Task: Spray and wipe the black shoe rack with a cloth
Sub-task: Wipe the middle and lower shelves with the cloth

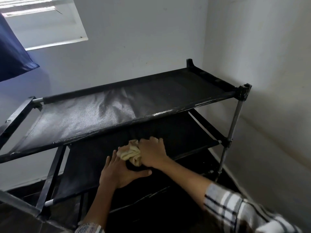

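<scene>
The black shoe rack (117, 111) stands in a corner, its back to one white wall (143, 39) and its right end close to the other, so the person works on it from the front and above. The right hand (152, 153) is curled round a bunched yellow cloth (130, 153), pressing it down on the fabric of the middle shelf (193, 137), just under the front edge of the top shelf (94, 115); bunching the cloth gives a firm pad to rub with. The left hand (117, 174) lies flat beside it, fingers straight and thumb spread, holding nothing and touching the cloth's near side. It seems to brace the soft fabric so that it does not sag or slide under the rubbing. The top shelf shines grey and looks damp or already wiped on its left half, which suggests the work is now on the second level. No spray bottle is in view. A dark blue curtain (13, 52) hangs at the upper left, below a window (50, 22).
</scene>
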Available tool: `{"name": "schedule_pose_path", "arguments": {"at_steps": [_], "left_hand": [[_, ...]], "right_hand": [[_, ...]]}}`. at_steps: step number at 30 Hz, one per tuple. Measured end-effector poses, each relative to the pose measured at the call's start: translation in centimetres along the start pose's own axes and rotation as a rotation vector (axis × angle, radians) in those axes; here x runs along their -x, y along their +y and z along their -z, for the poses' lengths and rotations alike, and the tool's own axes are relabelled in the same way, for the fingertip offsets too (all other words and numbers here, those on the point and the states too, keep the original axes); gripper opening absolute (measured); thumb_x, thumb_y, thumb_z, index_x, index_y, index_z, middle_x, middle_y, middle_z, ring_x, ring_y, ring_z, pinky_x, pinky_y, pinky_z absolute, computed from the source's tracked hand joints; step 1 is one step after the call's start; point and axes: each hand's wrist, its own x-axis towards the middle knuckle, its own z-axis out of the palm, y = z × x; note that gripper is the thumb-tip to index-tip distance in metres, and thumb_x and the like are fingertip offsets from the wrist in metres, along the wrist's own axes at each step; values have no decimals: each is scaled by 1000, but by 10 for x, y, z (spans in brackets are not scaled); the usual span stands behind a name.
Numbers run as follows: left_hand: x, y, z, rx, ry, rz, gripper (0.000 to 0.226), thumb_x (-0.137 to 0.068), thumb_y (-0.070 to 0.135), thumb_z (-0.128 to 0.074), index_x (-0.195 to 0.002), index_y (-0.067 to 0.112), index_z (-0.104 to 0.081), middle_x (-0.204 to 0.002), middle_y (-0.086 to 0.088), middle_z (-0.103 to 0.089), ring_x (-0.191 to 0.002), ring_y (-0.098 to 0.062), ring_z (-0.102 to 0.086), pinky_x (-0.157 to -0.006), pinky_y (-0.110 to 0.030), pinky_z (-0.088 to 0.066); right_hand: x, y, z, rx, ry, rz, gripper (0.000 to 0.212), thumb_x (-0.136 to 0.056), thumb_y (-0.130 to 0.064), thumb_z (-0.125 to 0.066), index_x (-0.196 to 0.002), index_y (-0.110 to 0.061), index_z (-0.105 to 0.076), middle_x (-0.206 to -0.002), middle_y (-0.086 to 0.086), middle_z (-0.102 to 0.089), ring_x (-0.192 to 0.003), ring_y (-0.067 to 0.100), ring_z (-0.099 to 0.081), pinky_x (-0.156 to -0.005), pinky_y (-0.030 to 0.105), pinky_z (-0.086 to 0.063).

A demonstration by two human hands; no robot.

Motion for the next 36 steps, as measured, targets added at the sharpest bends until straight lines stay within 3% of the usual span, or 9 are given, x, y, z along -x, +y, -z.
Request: {"name": "schedule_pose_path", "arguments": {"at_steps": [4,9,14,16,19,23,28,32,36], "left_hand": [[-2,-2,0,-47,-7,38,152,-28,103,-33,-151,20,1,-158,5,9,-145,-10,10,-119,-36,4],[-2,-2,-1,-49,2,41,153,-28,104,-30,-150,20,2,-157,7,12,-143,-8,12,-118,-34,6],[-2,-1,-3,-85,-1,39,152,-28,105,-27,-150,19,3,-157,6,13,-144,-9,12,-118,-33,7],[-3,-1,-3,-100,1,40,152,-28,105,-26,-150,19,3,-157,6,12,-144,-9,11,-118,-34,6],[-4,0,-3,-99,5,47,152,-27,104,-28,-151,21,-1,-159,5,6,-145,-10,8,-119,-34,3],[-1,1,-3,-62,16,21,140,-29,103,-33,-149,37,-4,-159,7,1,-145,-11,4,-118,-34,0],[0,2,0,-94,-2,62,151,-29,104,-29,-151,19,-1,-158,7,7,-145,-8,6,-119,-35,2],[1,3,0,-75,-11,56,150,-30,104,-29,-151,19,0,-158,7,9,-144,-8,8,-119,-36,3],[1,2,0,-85,6,58,151,-29,104,-28,-151,18,0,-158,7,8,-145,-8,8,-119,-35,3]], "right_hand": [[-33,57,12,21,56,-99,26,-89,-35,-48,-108,-23,-59,-114,-2,-63,-111,26,-56,-87,42,-37],[-54,157,38,72,122,-464,36,-93,-25,-43,-126,-18,-53,-131,5,-54,-123,29,-48,-95,42,-39],[-51,120,37,93,75,-635,45,-87,-42,-48,-125,-18,-53,-129,5,-52,-119,31,-46,-95,43,-36],[-44,82,33,85,61,-602,54,-80,-48,-54,-127,-21,-50,-128,2,-53,-118,31,-46,-95,46,-33],[-27,28,22,31,29,-233,54,-70,-44,-65,-120,-25,-53,-117,1,-61,-112,31,-54,-90,46,-34],[-4,17,18,-49,-253,2,43,-85,-36,-59,-122,-17,-51,-126,5,-54,-125,31,-40,-98,52,-30],[16,87,57,-30,-340,-207,31,-90,-26,-50,-119,-17,-54,-127,6,-57,-126,27,-46,-105,51,-24],[36,152,84,-46,-365,-461,38,-93,-28,-46,-129,-15,-46,-140,7,-47,-135,28,-35,-112,51,-17],[35,135,73,46,-341,-502,48,-89,-28,-55,-133,-17,-41,-140,5,-43,-136,31,-28,-107,52,-22]]}}
